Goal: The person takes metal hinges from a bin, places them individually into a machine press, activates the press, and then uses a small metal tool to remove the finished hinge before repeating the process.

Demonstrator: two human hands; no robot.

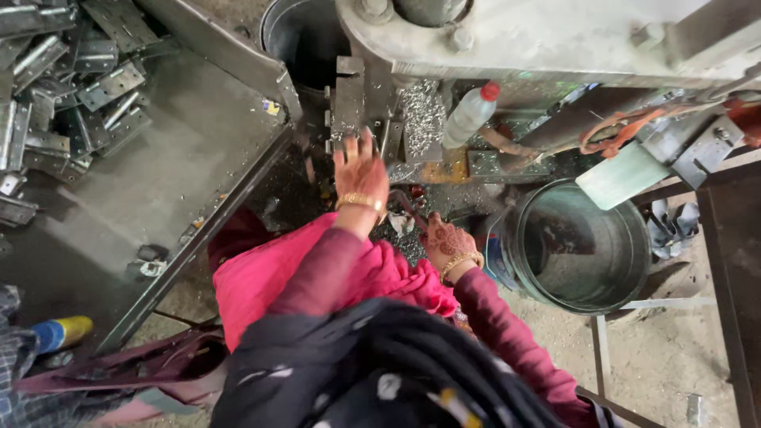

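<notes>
Reaching forward, my left hand (361, 170) has its fingers spread and loose, grasping nothing, the fingertips just touching the lower edge of the grey metal block (347, 99) that stands upright on the press machine (555, 40); a gold bangle (359, 200) rings that wrist. My right hand (445, 238), patterned with henna, lies lower and nearer to me, resting on the dark heap of metal scrap (408, 238) at the foot of the machine; its fingers curl downward, but whether they grip a piece I cannot tell, since they are hidden from this angle; a second gold bangle (460, 261) sits on that wrist. Just beside the block to the right, a pile of small shiny metal chips (422, 115) clings to the machine face; a clear plastic bottle with a red cap (469, 115) leans tilted near it. Right of my right hand stands a round metal bucket (583, 246), open at the top; a pale green card (621, 176) overhangs its far rim. Off to my left, a sloping steel table (158, 174) bears a stack of punched metal brackets (63, 87) at its far corner, well apart from both hands. My pink cloth (261, 277) covers my lap beneath the arms.
</notes>
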